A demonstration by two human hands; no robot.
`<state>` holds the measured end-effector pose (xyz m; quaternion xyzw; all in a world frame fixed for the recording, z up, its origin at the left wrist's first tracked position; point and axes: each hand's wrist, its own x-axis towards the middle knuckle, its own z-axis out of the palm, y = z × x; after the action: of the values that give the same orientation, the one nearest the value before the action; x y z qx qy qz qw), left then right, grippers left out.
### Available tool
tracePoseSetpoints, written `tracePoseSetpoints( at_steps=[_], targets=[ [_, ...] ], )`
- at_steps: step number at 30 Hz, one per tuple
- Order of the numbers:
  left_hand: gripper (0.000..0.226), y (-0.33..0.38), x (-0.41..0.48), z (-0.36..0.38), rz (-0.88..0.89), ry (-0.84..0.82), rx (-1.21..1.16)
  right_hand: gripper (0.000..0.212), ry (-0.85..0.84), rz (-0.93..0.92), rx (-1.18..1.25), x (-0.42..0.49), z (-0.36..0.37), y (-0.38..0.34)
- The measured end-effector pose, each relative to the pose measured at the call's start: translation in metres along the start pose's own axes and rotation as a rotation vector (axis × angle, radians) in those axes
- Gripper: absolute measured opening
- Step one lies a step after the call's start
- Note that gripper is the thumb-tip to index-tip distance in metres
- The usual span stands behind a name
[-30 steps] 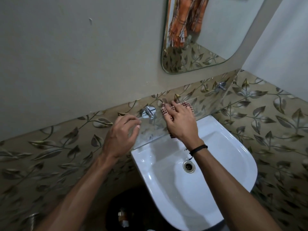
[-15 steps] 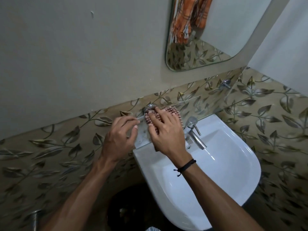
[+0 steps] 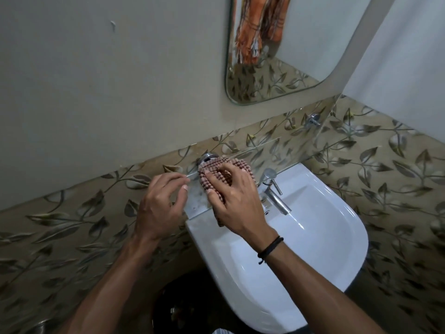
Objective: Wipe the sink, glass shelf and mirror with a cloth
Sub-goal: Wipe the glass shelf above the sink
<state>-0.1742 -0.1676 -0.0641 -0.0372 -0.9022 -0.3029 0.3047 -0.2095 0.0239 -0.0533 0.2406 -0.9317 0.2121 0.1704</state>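
**Step in hand (judged):** shelf wipe, L end.

**Position.** The cloth point(image 3: 224, 172) lay flat on the glass shelf point(image 3: 196, 201), pushed up against the chrome bracket point(image 3: 208, 156) at the wall. One corner hung over the shelf's front edge, above the sink point(image 3: 325, 249).

**Hands.**
- R hand point(image 3: 237, 203): fingers spread, pressing down on the cloth, not curled round it.
- L hand point(image 3: 159, 208): thumb + index finger pinched the shelf's L end edge, apparently to steady it.

**Handling (judgement only).**
- Cloth: light, soft, waffle-textured, so it should conform to the surface. No grip reqd, since flat pressure drives it. Bunch it at the fingertips for the bracket corners.
- Shelf: thin, stiff, smooth, fragile. It appeared to be carried by wall brackets only, w/ the 2nd bracket point(image 3: 313, 120) far R. Press lightly and near the wall side, not on the unsupported front edge. Edges may be sharp, so hold w/ finger pads.
- Sink: rigid, glossy, probably slippery when wet.

The mirror point(image 3: 289, 75) hung above, well apart from both hands. Whether it had been wiped could not be told.
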Motion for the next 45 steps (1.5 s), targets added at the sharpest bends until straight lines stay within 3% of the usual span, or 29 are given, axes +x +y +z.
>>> tracePoseSetpoints(
  at_steps=[2, 6, 8, 13, 17, 22, 30, 37, 45],
  targets=[
    [0.024, 0.008, 0.002, -0.002, -0.051, 0.034, -0.029, 0.042, -0.087, 0.012, 0.068, 0.006, -0.009, 0.003],
    [0.032, 0.038, 0.011, -0.004, -0.135, -0.009, -0.071, 0.037, -0.309, 0.175, 0.511, 0.039, -0.045, 0.03],
    [0.04, 0.054, 0.014, 0.001, -0.118, -0.106, -0.068, 0.033, -0.281, 0.198, 0.432, 0.053, -0.062, 0.054],
    [0.063, 0.097, 0.022, 0.029, 0.045, -0.383, 0.096, 0.037, -0.279, 0.173, -0.065, 0.08, -0.078, 0.118],
    [0.075, 0.107, 0.03, 0.058, 0.112, -0.515, 0.343, 0.041, -0.377, 0.093, -0.047, 0.089, -0.064, 0.138],
    [0.071, 0.101, 0.029, 0.061, 0.096, -0.565, 0.411, 0.036, -0.163, 0.064, -0.02, 0.081, -0.032, 0.149],
    [0.074, 0.067, 0.022, 0.022, 0.109, -0.72, 0.377, 0.046, -0.05, 0.116, -0.055, 0.079, -0.019, 0.149],
    [0.075, 0.08, 0.052, 0.054, 0.175, -0.759, 0.328, 0.042, -0.042, 0.076, -0.066, 0.077, -0.021, 0.154],
    [0.074, 0.043, 0.009, -0.012, 0.067, -0.688, 0.267, 0.039, -0.023, 0.08, -0.083, 0.078, -0.017, 0.152]
  ],
)
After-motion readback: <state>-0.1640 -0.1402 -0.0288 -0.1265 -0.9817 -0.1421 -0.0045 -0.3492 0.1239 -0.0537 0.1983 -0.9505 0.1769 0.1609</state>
